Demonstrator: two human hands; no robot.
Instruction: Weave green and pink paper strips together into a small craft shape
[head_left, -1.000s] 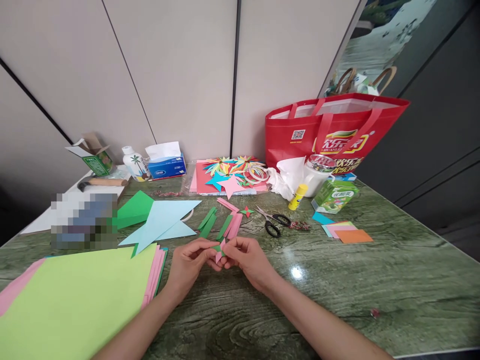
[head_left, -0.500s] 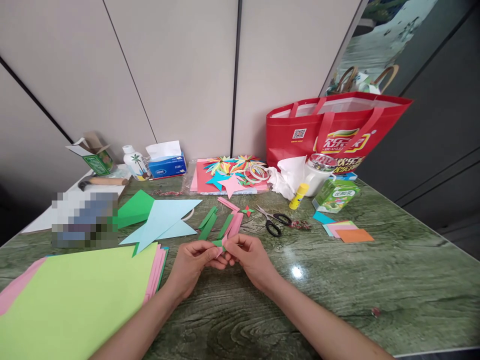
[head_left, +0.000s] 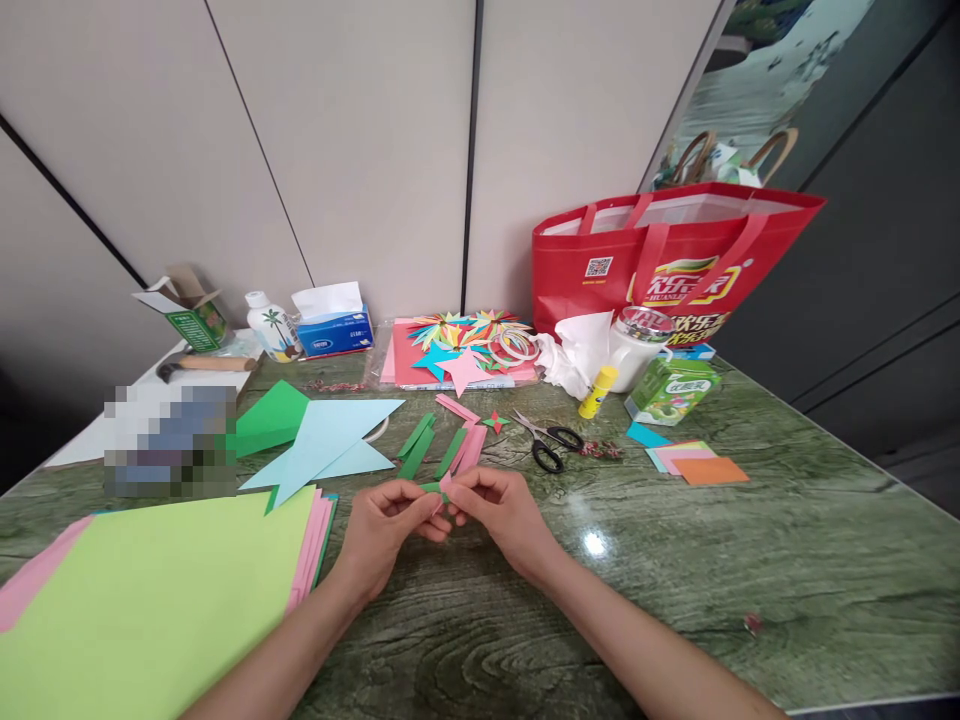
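Between my two hands are small pink and green paper strips (head_left: 445, 483), folded together and mostly hidden by the fingers. My left hand (head_left: 390, 525) pinches them from the left, thumb on top. From the right, my right hand (head_left: 499, 512) grips their other side with thumb and bent fingers. Just beyond lie green paper strips (head_left: 417, 446) and pink paper strips (head_left: 472, 446). A small red and green paper star (head_left: 495, 422) sits past them, beside black-handled scissors (head_left: 547, 440).
Yellow-green paper sheets (head_left: 157, 600) cover the near left, with light blue folded paper (head_left: 330, 440) behind. Toward the back stand a tissue box (head_left: 334, 332), a yellow glue stick (head_left: 598, 392), a white mug (head_left: 634, 355), a green carton (head_left: 671, 390) and a red bag (head_left: 585, 285).
My left thumb and fingers have shifted slightly over the folded strips, so less pink and green shows. Both hands stay in nearly the same place.
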